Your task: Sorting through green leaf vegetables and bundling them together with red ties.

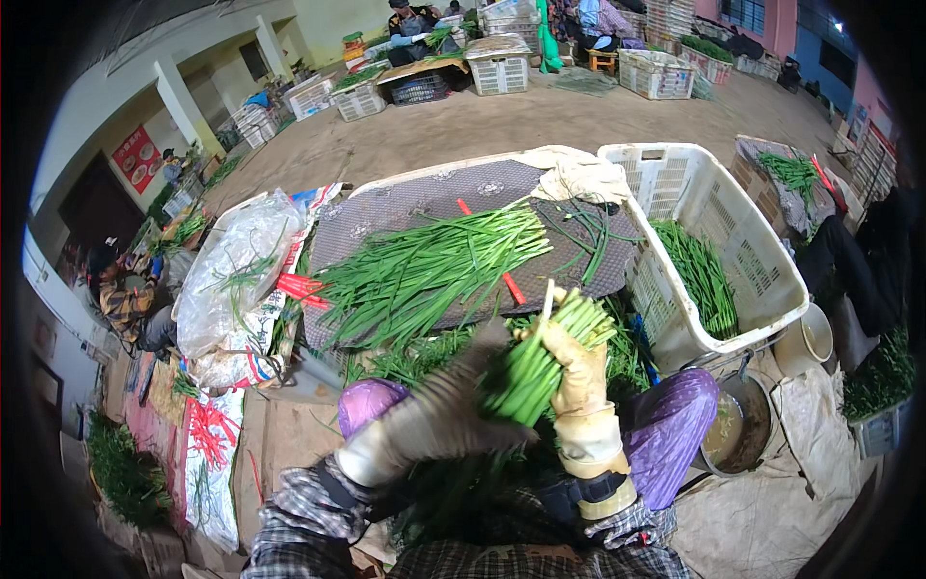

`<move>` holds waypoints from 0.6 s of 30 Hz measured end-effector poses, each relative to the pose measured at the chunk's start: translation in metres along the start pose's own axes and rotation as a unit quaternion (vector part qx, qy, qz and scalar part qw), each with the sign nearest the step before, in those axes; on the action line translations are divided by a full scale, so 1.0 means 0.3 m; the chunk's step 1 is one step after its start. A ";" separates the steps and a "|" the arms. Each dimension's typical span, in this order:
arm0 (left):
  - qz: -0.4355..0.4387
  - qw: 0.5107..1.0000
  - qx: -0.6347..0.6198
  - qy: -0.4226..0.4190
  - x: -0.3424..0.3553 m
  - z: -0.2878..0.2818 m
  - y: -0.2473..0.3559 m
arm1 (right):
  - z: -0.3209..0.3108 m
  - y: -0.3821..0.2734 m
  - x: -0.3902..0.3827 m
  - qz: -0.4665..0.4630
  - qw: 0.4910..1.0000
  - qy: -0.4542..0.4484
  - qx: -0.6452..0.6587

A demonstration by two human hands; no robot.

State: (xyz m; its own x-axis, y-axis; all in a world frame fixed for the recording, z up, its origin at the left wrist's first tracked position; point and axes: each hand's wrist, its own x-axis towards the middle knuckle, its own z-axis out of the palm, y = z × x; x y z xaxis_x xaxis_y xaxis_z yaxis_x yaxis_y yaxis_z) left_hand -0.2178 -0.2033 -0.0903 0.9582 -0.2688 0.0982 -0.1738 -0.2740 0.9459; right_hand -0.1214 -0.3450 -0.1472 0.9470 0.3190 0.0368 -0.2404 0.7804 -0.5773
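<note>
My right hand (579, 372), in a pale yellow glove, is wrapped round a bunch of long chives (529, 374), pale stem ends up and to the right. Close by on its left, my left hand (449, 400), in a grey-white glove, is smeared by motion, and its fingers cannot be made out. Beyond both hands a pile of chives (434, 261) lies across a grey patterned cloth (376, 203). A red strip (513, 288) runs under the pile, with its other end showing at the far side. More loose greens (410, 362) lie below the board, nearer my knees.
A white plastic crate (762, 246) with chives inside stands at the right, beside a metal bucket (738, 425). Clear plastic bags (236, 275) and red strips (302, 288) lie at the left. Other people (415, 29) sit among crates farther off.
</note>
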 end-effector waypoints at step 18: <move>-0.132 0.773 0.618 0.061 0.607 -0.542 -0.071 | -0.200 0.006 0.314 -0.007 0.978 0.082 -0.191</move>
State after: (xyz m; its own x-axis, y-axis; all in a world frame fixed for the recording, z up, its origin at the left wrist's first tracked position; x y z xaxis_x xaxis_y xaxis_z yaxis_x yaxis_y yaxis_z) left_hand -0.0027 -0.0962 -0.0424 0.9986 0.0156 0.0511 0.0193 -0.9972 -0.0717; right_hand -0.0200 -0.3458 -0.1937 0.9786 0.1945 -0.0667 -0.1598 0.5153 -0.8420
